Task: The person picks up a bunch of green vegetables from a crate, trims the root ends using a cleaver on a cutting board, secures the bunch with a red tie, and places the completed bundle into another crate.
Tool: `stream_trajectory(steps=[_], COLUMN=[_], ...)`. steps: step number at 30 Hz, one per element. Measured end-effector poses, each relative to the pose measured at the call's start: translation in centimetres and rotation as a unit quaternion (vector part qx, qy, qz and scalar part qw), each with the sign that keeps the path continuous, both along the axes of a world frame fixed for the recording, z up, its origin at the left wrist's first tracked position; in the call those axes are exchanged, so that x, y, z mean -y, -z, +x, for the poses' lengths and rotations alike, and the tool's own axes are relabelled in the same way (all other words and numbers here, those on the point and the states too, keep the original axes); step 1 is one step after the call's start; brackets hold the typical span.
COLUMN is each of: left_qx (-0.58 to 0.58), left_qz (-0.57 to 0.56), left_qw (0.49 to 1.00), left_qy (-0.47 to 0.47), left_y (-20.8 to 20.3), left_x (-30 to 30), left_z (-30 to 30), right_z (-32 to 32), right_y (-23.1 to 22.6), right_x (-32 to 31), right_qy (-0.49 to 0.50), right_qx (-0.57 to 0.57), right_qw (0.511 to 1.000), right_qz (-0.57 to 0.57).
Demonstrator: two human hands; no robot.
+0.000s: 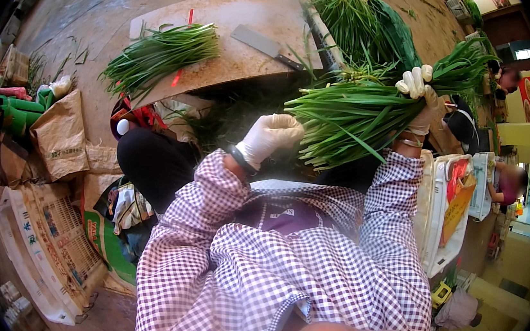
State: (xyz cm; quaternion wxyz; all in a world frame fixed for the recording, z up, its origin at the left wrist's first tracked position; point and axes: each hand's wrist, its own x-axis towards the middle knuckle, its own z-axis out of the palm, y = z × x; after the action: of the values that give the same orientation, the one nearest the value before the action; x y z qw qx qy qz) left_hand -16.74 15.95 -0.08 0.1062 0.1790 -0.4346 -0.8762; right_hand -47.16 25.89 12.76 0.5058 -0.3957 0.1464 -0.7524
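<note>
My right hand, in a white glove, is wrapped round a big bunch of garlic chives. The bunch lies sideways in front of me, its pale stem ends to the left and its leaves to the right. My left hand, also gloved, is closed with its fingertips at the stem ends; whatever they pinch is too small to make out. Beyond, on a pale board, rests another chive bunch across a red strip. A cleaver lies flat on the board, its dark handle toward me.
At the far right of the board stands a crate heaped with more chives. White crates stand to my right, stacked crates and a brown sack to my left. Other people are at the right edge.
</note>
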Motion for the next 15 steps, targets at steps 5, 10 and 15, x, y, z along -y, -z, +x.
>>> stream_trajectory(steps=[5,10,15], left_qx=[0.174,0.086,0.092], left_qz=[-0.576,-0.203,-0.288], left_qw=[0.796,0.967,0.941], left_qy=[0.068,-0.132,-0.152], left_y=[1.5,0.8,0.9], left_x=[-0.2,-3.5,-3.6], left_z=[0.0,-2.9,-4.3], right_z=[0.5,1.3,2.5], right_y=[-0.1,0.3,0.3], right_x=[0.1,0.9,1.1], right_qy=[0.02,0.014,0.013], right_qx=[-0.017,-0.04,-0.046], right_qw=[0.999,0.998,0.997], right_qz=[0.02,0.044,0.058])
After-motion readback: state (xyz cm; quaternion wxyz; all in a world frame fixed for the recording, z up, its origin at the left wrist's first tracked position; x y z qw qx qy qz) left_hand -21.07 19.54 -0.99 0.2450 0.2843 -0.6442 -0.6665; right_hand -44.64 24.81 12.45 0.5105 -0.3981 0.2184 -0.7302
